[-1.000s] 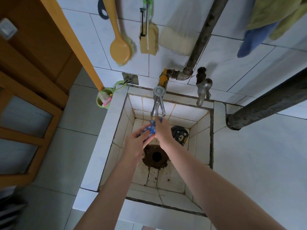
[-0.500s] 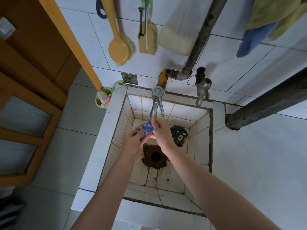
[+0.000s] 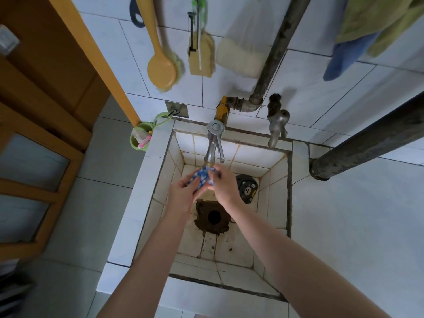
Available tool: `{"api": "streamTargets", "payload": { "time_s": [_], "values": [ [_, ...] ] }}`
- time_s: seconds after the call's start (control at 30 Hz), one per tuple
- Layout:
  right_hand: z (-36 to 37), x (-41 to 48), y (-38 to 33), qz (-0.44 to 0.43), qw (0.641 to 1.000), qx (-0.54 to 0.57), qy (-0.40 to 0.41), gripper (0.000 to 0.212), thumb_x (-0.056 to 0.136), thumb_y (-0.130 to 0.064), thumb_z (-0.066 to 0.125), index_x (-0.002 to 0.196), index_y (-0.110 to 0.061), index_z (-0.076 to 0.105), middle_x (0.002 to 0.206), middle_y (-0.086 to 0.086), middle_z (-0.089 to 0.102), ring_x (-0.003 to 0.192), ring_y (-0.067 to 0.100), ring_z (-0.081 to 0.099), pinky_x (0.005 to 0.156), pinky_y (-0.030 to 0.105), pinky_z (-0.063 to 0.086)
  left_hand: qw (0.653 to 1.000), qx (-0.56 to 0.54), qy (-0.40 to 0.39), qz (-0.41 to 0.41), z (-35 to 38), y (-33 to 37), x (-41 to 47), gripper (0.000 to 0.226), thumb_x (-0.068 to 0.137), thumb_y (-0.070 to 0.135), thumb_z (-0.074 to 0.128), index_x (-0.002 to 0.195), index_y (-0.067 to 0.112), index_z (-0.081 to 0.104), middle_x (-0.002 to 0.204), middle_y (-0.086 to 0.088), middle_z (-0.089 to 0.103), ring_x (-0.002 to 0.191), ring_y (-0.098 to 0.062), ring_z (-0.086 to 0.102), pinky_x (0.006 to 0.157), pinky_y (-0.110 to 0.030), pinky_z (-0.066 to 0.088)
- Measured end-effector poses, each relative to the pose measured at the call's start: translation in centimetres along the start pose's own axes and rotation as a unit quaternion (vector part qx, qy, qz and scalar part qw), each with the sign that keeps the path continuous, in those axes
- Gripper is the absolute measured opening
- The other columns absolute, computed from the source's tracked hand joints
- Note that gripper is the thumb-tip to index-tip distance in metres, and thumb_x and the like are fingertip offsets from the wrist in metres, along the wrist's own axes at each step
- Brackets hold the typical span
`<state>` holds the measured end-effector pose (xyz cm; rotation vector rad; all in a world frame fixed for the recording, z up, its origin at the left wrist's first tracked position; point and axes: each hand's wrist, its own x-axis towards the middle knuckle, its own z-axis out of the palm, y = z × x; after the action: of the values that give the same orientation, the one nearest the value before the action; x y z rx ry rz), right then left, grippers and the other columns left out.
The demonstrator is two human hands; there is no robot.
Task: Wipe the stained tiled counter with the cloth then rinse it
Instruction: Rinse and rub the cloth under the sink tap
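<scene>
Clearly the rinse is the step in hand, so the advice runs from the near rim outward. Nearest, both forearms reach over the front edge of the tiled sink basin (image 3: pixel 229 281), whose floor shows a dark, grimy drain hole (image 3: pixel 214 216). Above that drain the left hand (image 3: pixel 183 193) and the right hand (image 3: pixel 223 184) are both closed around the blue-and-white patterned cloth (image 3: pixel 202 176), which is bunched between them directly under the spout of the chrome lever tap (image 3: pixel 213 143), touching or all but touching it. Whether water is running cannot be told (no stream shows).

To do this well, I would keep the cloth under the spout and knead it, opening the bunch so inner folds get flushed, then wring it over the drain rather than over the white tiled surface (image 3: pixel 355 226) on the right. Avoid brushing the basin's stained grout, which could re-soil it. Beyond, a yellow scrub brush (image 3: pixel 161 70) hangs on the wall, unneeded.
</scene>
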<state>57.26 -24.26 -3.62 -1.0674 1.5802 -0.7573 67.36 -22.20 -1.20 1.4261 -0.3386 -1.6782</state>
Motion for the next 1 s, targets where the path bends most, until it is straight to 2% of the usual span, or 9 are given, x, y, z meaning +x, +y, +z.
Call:
{"api": "streamTargets", "payload": {
  "time_s": [0.13, 0.23, 0.33, 0.4, 0.5, 0.57, 0.73, 0.87, 1.0],
  "values": [
    [-0.4, -0.4, -0.8, 0.023, 0.993, 0.117, 0.013, 0.02, 0.1, -0.022, 0.041, 0.104, -0.008, 0.055, 0.097, 0.004, 0.061, 0.091, 0.015, 0.064, 0.073, 0.026, 0.058, 0.999, -0.05, 0.016, 0.001, 0.3, 0.4, 0.2, 0.03, 0.092, -0.001, 0.045, 0.12, 0.002, 0.055, 0.107, -0.012, 0.064, 0.09, -0.019, 0.067, 0.072, -0.024, 0.057],
    [0.2, -1.4, -0.7, 0.008, 0.986, 0.15, -0.066, 0.032, 0.102, -0.025, 0.035, 0.115, -0.001, 0.051, 0.104, 0.009, 0.062, 0.098, 0.02, 0.062, 0.089, 0.03, 0.053, 0.996, -0.08, 0.04, -0.006, 0.3, 0.6, 0.5, 0.032, 0.094, 0.001, 0.042, 0.125, 0.0, 0.05, 0.11, -0.013, 0.061, 0.092, -0.019, 0.063, 0.068, -0.022, 0.057],
    [0.2, -1.6, -0.7, 0.006, 0.978, 0.141, -0.151, 0.028, 0.101, -0.02, 0.037, 0.128, -0.011, 0.043, 0.109, -0.003, 0.057, 0.104, 0.009, 0.055, 0.085, 0.008, 0.043, 0.995, -0.09, 0.045, -0.018, 0.3, 0.9, 0.5, 0.034, 0.095, 0.002, 0.041, 0.128, -0.003, 0.048, 0.117, -0.017, 0.058, 0.092, -0.018, 0.062, 0.069, -0.022, 0.057],
    [0.1, -1.3, -0.8, -0.026, 0.993, 0.063, -0.096, 0.015, 0.1, -0.018, 0.042, 0.111, -0.012, 0.05, 0.091, -0.007, 0.056, 0.085, 0.005, 0.055, 0.07, 0.005, 0.043, 0.993, -0.106, 0.03, -0.03, 0.1, 1.0, 0.4, 0.033, 0.095, 0.0, 0.041, 0.126, -0.004, 0.048, 0.117, -0.017, 0.058, 0.094, -0.02, 0.063, 0.071, -0.024, 0.057],
    [-0.1, -0.3, -0.5, -0.052, 0.999, 0.011, 0.001, 0.016, 0.099, -0.021, 0.043, 0.092, -0.011, 0.053, 0.076, -0.006, 0.056, 0.073, 0.01, 0.058, 0.073, 0.023, 0.051, 0.995, -0.089, -0.001, -0.048, 0.1, 0.8, -0.1, 0.028, 0.093, -0.003, 0.041, 0.119, -0.003, 0.051, 0.112, -0.018, 0.061, 0.088, -0.02, 0.067, 0.069, -0.023, 0.057],
    [0.0, 0.3, -0.5, -0.028, 0.999, -0.016, 0.017, 0.021, 0.1, -0.022, 0.039, 0.088, -0.01, 0.052, 0.072, -0.004, 0.055, 0.068, 0.01, 0.057, 0.065, 0.016, 0.05, 0.997, -0.061, -0.005, -0.045, 0.3, 0.4, -0.4, 0.027, 0.092, -0.004, 0.042, 0.116, 0.0, 0.054, 0.107, -0.015, 0.063, 0.084, -0.018, 0.069, 0.069, -0.023, 0.057],
    [-0.1, 0.1, -0.7, 0.001, 0.999, 0.019, -0.037, 0.015, 0.098, -0.014, 0.044, 0.103, -0.005, 0.055, 0.094, 0.005, 0.061, 0.097, 0.024, 0.062, 0.088, 0.035, 0.053, 0.998, -0.048, 0.029, -0.026, 0.1, 0.3, 0.0, 0.032, 0.092, -0.004, 0.042, 0.121, 0.002, 0.054, 0.117, -0.016, 0.059, 0.103, -0.026, 0.063, 0.077, -0.027, 0.056],
    [-0.1, -1.6, -0.2, -0.013, 0.98, 0.155, -0.126, 0.025, 0.098, -0.021, 0.045, 0.114, -0.01, 0.06, 0.102, 0.002, 0.065, 0.103, 0.016, 0.062, 0.092, 0.025, 0.05, 0.999, -0.01, 0.039, -0.005, -0.2, 0.4, 0.3, 0.034, 0.092, -0.003, 0.043, 0.124, 0.003, 0.053, 0.119, -0.015, 0.058, 0.106, -0.024, 0.06, 0.081, -0.027, 0.055],
    [0.5, -1.0, -0.3, -0.005, 0.993, 0.117, -0.012, 0.025, 0.098, -0.019, 0.045, 0.105, -0.005, 0.064, 0.094, 0.01, 0.066, 0.08, 0.007, 0.06, 0.071, 0.008, 0.048, 0.998, 0.048, 0.032, 0.012, 0.0, -0.2, 0.0, 0.031, 0.091, -0.004, 0.046, 0.119, 0.003, 0.057, 0.113, -0.011, 0.061, 0.101, -0.021, 0.064, 0.08, -0.026, 0.055]
  ]
}}
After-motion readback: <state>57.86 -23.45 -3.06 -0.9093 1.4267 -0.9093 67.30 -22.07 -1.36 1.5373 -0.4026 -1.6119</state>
